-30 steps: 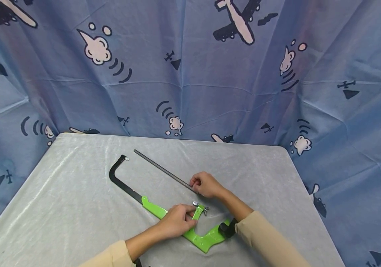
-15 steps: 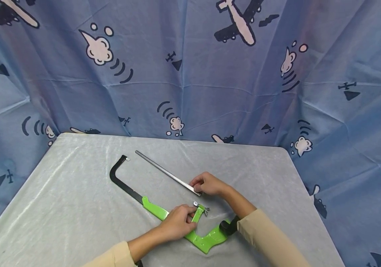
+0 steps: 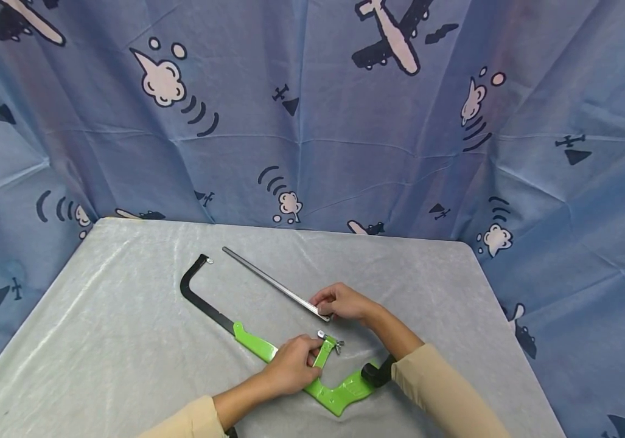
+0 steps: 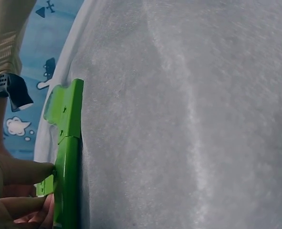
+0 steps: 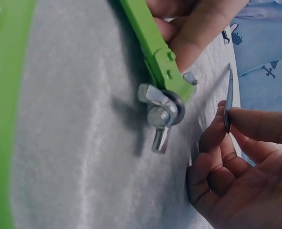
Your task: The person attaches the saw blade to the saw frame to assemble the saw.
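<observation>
A green and black hacksaw frame (image 3: pixel 260 348) lies slantwise on the table, its black bow reaching to the far left. My left hand (image 3: pixel 292 365) grips its green arm, thumb and fingers on either side, just below the wing nut (image 5: pixel 161 117). Between thumb and fingertips my right hand (image 3: pixel 343 302) pinches the near end of a hacksaw blade (image 3: pixel 268 278). The grey blade runs away to the upper left, about parallel to the frame and apart from it. In the right wrist view the blade (image 5: pixel 229 102) shows nearly edge-on.
A pale grey cloth covers the table (image 3: pixel 98 322). Behind it and at the sides hangs a blue curtain (image 3: pixel 345 146) with plane prints. A black wrist camera (image 3: pixel 380 372) on the right arm overlaps the frame's green handle in the head view.
Over the last second the blade has turned in my right hand, so its near part looks brighter and its end shows past the fingers. My left hand and the frame have stayed put.
</observation>
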Available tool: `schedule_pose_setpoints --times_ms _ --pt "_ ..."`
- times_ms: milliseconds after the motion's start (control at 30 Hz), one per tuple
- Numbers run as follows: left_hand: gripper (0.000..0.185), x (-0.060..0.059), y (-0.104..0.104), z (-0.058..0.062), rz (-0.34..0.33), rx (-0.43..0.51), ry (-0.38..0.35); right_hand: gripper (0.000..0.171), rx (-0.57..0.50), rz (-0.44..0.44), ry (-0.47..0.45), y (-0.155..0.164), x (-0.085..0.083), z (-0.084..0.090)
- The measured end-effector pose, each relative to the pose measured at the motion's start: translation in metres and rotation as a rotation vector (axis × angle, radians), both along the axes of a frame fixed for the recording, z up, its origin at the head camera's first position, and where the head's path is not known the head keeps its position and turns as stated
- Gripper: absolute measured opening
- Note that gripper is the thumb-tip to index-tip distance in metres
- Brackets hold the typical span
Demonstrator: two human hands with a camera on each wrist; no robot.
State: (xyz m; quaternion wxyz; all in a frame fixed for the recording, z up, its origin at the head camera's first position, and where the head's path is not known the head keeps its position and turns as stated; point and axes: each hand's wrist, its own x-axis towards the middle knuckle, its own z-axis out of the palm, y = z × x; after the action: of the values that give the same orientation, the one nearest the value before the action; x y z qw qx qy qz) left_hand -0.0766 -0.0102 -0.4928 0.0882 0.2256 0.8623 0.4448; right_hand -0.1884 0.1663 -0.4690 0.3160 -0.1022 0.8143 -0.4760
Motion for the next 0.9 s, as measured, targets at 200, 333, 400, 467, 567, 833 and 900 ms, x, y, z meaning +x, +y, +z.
schedule_pose_setpoints --times_ms 200,333,400,467,567,833,900 --pt "0.051 -0.0006 0.0004 -0.0004 0.004 -0.019 -0.008 0.022 -0.04 0.006 -0.007 -0.0001 0.0024 -0.0009" --pt "0.047 -0.0004 0.001 -0.0007 0.008 -0.006 -0.02 0.023 -0.05 0.009 -0.007 0.0001 0.0029 -0.002" --pt "0.045 -0.0006 0.0017 -0.0012 0.013 0.004 -0.025 0.023 -0.049 0.006 -0.005 0.0004 0.0031 -0.002" --pt "0.043 -0.0012 0.0022 -0.0017 0.017 0.011 -0.025 0.024 -0.044 0.007 -0.001 0.001 0.0031 -0.0018" --pt "0.044 -0.0018 0.0029 -0.0024 0.019 0.016 -0.031 0.025 -0.043 0.01 -0.003 0.002 0.0033 -0.0019" --pt "0.045 -0.0021 0.0036 -0.0023 0.029 0.013 -0.035 0.025 -0.068 0.017 -0.019 0.0035 0.0037 -0.0031" --pt "0.045 -0.0017 0.0038 -0.0023 0.038 0.008 -0.029 0.025 -0.074 0.019 -0.023 0.0036 0.0037 -0.0033"
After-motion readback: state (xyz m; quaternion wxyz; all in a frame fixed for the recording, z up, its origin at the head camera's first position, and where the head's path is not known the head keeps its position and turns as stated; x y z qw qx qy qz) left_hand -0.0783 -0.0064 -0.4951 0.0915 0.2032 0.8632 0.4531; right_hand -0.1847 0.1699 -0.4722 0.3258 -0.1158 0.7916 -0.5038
